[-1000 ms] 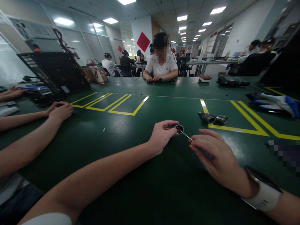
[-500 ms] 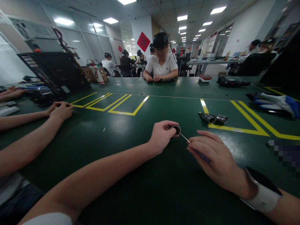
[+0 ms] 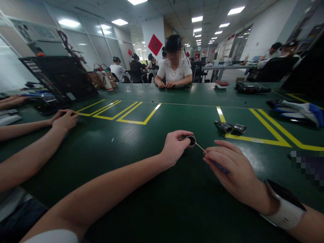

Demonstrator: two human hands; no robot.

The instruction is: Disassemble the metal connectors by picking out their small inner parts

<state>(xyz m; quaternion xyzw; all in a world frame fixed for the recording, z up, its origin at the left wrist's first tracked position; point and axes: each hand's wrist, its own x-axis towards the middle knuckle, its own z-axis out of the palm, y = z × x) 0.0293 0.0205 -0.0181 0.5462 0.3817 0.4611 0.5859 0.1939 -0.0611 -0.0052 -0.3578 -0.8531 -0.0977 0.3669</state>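
Note:
My left hand (image 3: 174,147) pinches a small round metal part (image 3: 191,139) between thumb and fingers, low over the green table (image 3: 141,158). My right hand (image 3: 231,172) grips a thin screwdriver (image 3: 212,159) with a dark blue handle. Its slim metal shaft points up and left, and the tip sits in the round part. A white watch (image 3: 286,207) is on my right wrist.
Two small metal cylinders (image 3: 230,128) lie on a yellow line to the right. A neighbour's hands (image 3: 64,118) rest at the left. A person in a white shirt (image 3: 174,71) sits across. An open black case (image 3: 60,77) stands far left; tools (image 3: 249,89) and gloves (image 3: 296,111) lie far right.
The round part has been tilted slightly in my left fingers, and my right hand with the screwdriver has shifted a little. Nothing else moved.

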